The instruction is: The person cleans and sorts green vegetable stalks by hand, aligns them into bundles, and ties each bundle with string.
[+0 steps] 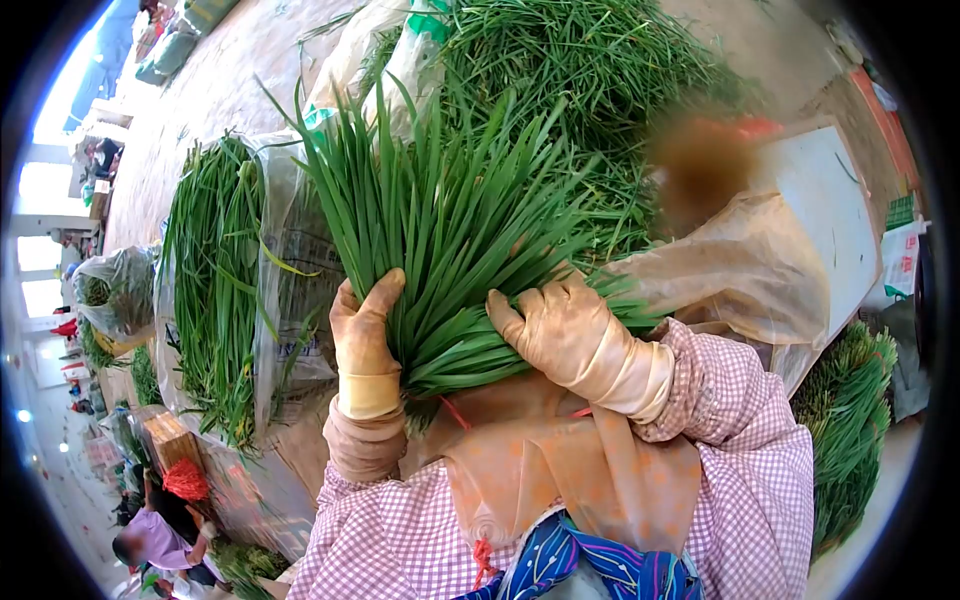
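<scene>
A thick bunch of garlic chives (450, 230), long flat green leaves fanned out at the top, is held in front of my chest. My left hand (365, 340), in a tan glove, closes on the bunch's left side with the thumb upright against the leaves. On the right side, my right hand (580, 340) wraps over the lower part, its thumb pointing left. Most fingers of both hands are hidden behind the leaves. Beyond the bunch lies a large loose heap of chives (590, 70).
At left, a clear plastic bag (295, 190) stands beside packed chives (210, 290). A plastic sheet (740, 265) drapes near a pale board (815, 190) at right. More bundles (845, 430) lie by my right elbow. Another person (165, 535) works at lower left. A blurred brown patch hides part of the upper right.
</scene>
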`<control>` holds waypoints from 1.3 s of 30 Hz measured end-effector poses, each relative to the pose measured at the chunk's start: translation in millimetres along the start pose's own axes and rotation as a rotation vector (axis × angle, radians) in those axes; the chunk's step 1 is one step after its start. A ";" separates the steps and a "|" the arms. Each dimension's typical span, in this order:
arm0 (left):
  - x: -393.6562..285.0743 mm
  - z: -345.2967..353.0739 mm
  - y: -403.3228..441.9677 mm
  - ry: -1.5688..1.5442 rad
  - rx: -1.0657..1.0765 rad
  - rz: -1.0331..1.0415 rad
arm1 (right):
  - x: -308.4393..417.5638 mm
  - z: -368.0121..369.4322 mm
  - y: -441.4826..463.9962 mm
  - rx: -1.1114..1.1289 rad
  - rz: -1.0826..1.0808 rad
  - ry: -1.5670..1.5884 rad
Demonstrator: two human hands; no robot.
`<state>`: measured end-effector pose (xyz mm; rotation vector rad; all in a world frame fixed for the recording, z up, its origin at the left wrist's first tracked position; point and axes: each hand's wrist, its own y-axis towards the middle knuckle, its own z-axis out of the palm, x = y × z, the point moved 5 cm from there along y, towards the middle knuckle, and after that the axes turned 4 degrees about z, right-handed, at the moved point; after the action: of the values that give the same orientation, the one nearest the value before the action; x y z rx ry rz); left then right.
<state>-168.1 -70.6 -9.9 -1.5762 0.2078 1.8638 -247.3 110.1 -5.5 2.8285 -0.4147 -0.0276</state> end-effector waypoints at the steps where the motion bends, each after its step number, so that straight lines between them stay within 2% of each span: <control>1: -0.7 1.3 0.1 0.033 0.019 0.006 | -1.0 1.7 -0.7 -0.020 0.007 0.033; 3: 0.0 0.8 1.3 0.073 0.031 0.006 | -2.2 3.5 -0.6 -0.036 0.015 0.076; 6: -5.1 6.6 8.0 0.426 0.255 0.207 | -5.9 3.3 1.8 -0.014 0.009 0.058; 10: -9.8 18.5 0.8 0.579 0.383 0.333 | -10.3 -1.5 4.3 -0.007 0.037 0.089; 11: -9.7 19.9 -0.5 0.578 0.382 0.327 | -10.3 -1.7 4.7 -0.001 0.037 0.092; 13: -11.0 24.7 -0.6 0.724 0.397 0.440 | -11.2 -5.1 5.5 -0.070 0.028 0.126; 14: -6.7 20.7 6.5 0.677 0.364 0.320 | -10.9 -5.7 5.6 -0.064 0.022 0.127; 17: -1.8 13.4 13.0 0.375 0.251 0.158 | -12.9 -11.6 9.9 -0.033 -0.001 0.215; 19: -1.0 10.3 11.8 0.350 0.211 0.146 | -17.2 -23.8 12.0 0.027 -0.010 0.417; 21: -0.4 8.3 10.7 0.327 0.174 0.131 | -21.8 -25.3 10.5 0.118 -0.013 0.480; 24: 1.2 7.1 9.8 0.330 0.128 0.106 | -32.5 -42.9 14.1 -0.070 0.036 0.758; 25: 1.7 7.3 9.5 0.318 0.129 0.116 | -33.8 -45.3 15.2 -0.066 0.032 0.758; 26: 2.1 7.7 8.9 0.306 0.130 0.126 | -40.6 -50.9 14.6 -0.172 0.083 0.877; 29: 2.8 8.3 6.7 0.320 0.099 0.135 | -43.6 -63.8 27.8 -0.410 0.140 0.971; 31: 2.8 8.0 7.4 0.322 0.098 0.119 | -31.5 -64.2 42.2 -0.378 -0.047 0.740; 33: 3.2 6.8 9.4 0.326 0.102 0.100 | -22.2 -39.6 40.5 -0.371 -0.058 0.660; 35: 7.3 2.8 13.8 0.150 0.089 0.029 | -13.6 -13.2 33.3 -0.358 -0.042 0.418; 39: 6.9 2.1 16.6 0.144 0.112 -0.016 | -13.1 -4.8 25.2 -0.376 0.014 0.498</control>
<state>-179.6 -79.4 -20.6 -1.6307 0.3562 1.6978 -266.6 92.0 5.8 2.3502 -0.2771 0.5316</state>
